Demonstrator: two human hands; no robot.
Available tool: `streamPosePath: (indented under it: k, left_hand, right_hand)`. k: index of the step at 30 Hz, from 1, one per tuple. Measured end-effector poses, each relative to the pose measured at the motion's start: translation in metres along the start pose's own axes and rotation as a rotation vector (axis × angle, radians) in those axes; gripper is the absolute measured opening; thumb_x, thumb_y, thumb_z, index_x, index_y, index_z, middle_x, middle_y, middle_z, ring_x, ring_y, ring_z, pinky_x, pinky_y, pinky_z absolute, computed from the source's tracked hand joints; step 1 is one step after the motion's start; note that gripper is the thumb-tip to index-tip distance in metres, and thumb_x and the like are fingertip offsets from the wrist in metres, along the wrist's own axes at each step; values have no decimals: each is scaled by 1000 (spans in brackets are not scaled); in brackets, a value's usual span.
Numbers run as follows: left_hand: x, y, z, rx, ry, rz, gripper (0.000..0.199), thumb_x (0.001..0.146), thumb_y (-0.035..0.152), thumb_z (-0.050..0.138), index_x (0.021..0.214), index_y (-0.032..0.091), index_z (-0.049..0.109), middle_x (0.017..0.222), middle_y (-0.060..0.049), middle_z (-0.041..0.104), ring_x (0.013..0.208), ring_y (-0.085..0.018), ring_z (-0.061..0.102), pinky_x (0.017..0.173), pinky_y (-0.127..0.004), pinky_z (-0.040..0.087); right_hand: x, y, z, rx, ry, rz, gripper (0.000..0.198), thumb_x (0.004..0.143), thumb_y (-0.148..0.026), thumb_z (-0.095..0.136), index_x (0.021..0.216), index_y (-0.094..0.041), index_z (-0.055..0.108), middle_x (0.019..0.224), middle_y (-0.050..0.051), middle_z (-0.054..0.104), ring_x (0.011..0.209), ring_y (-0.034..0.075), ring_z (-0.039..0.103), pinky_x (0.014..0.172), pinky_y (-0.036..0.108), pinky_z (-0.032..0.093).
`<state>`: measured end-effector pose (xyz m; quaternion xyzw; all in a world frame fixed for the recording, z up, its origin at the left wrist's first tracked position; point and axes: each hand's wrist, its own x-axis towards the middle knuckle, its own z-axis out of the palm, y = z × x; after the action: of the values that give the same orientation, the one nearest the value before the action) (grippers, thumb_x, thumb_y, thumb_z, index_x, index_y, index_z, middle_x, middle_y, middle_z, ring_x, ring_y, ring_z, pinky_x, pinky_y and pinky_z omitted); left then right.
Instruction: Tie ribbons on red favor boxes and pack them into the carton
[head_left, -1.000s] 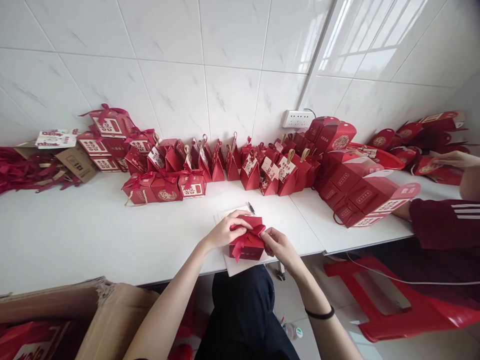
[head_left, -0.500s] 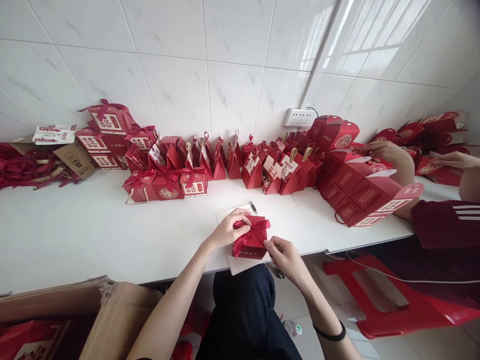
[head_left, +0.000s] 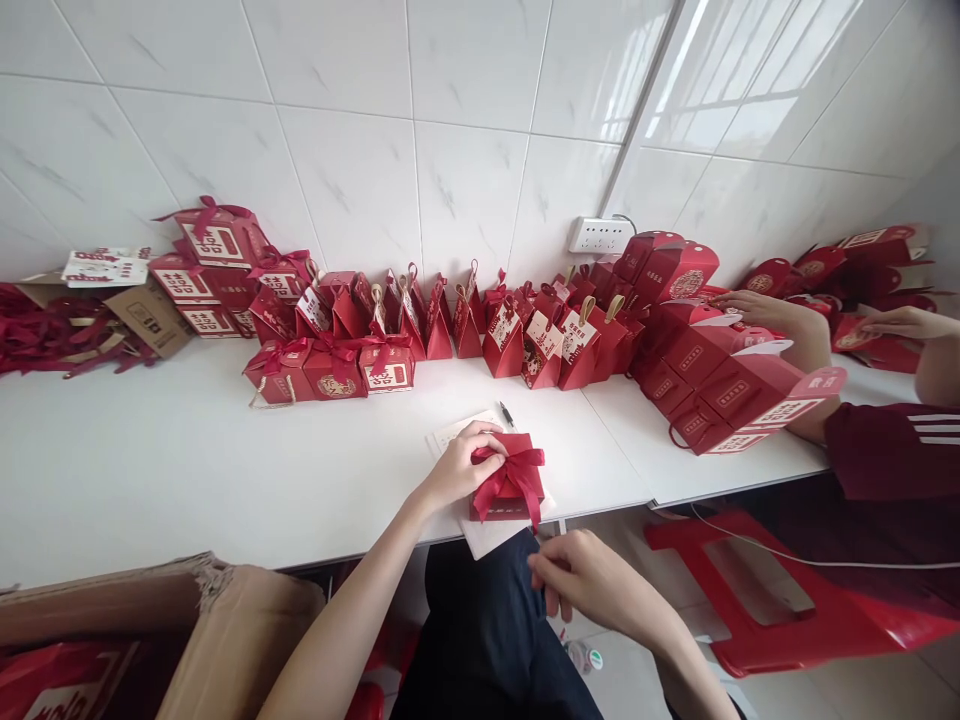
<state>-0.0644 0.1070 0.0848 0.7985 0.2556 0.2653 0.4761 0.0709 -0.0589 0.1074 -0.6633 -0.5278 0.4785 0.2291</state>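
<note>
The left hand [head_left: 469,465] reaches over the left side of a small red gift box [head_left: 501,508], with its thumb and fingers together on the left loop of a ribbon bow [head_left: 517,470]. The box sits right under and beside those fingers, near the front edge of the white table [head_left: 337,470]. Some sheets of paper [head_left: 484,542] lie under the box and poke out past the table edge. A black pen [head_left: 507,413] lies just beyond the left hand.

The right hand [head_left: 589,580] hangs in the air, nearer to the person and lower than the box. It is not touching the bow. Its fingers are bent, but one cannot tell if the tips meet.

Farther out from both hands stand many pointy red boxes [head_left: 577,350]. To the left of them, three red boxes with bows [head_left: 330,378] sit in a row. Far left of the grip is a pile of red ribbons [head_left: 45,330]. Close on the near left is a big cardboard box [head_left: 240,620].

Well to the right, past a stack of red boxes [head_left: 701,375], another person's hands [head_left: 780,312] are near more red boxes.
</note>
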Motion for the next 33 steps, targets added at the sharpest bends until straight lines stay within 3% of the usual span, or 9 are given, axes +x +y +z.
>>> streamPosePath:
  k: [3, 8, 12, 18, 33]
  left_hand:
    - [0, 1, -1, 31, 1, 25, 12, 80, 23, 53, 81, 19, 64, 117, -6, 53, 112, -20, 52, 97, -33, 42]
    - [4, 4, -7, 47, -84, 44, 12, 80, 23, 53, 80, 18, 65, 117, -5, 53, 107, -19, 55, 96, -31, 43]
    - [6, 7, -10, 63, -109, 54, 11, 79, 20, 53, 80, 18, 64, 118, -5, 54, 109, -20, 54, 98, -32, 41]
    - [6, 9, -8, 29, -108, 24, 11, 79, 21, 52, 78, 18, 63, 112, -6, 56, 109, -20, 53, 95, -31, 43]
    - [5, 7, -15, 44, -97, -60, 8, 72, 26, 55, 74, 19, 58, 118, -7, 55, 117, -24, 49, 106, -37, 33]
  right_hand:
    - [3, -1, 8, 167, -58, -20, 44, 88, -53, 44, 69, -16, 59, 58, 3, 63, 46, 14, 56, 48, 23, 40]
    - [33, -9, 43, 518, 100, -126, 69, 75, -77, 43, 94, -12, 59, 74, 9, 66, 59, 16, 61, 49, 23, 42]
    - [49, -15, 64, 651, 220, -198, 64, 75, -75, 47, 82, -12, 60, 69, 7, 63, 58, 14, 58, 49, 22, 41]
    - [54, -16, 65, 595, 216, -228, 60, 77, -71, 49, 65, -14, 61, 53, 3, 56, 50, 12, 51, 51, 23, 39]
    - [70, -14, 72, 494, 173, -228, 70, 75, -78, 43, 63, -14, 69, 54, 5, 59, 46, 13, 52, 51, 23, 42]
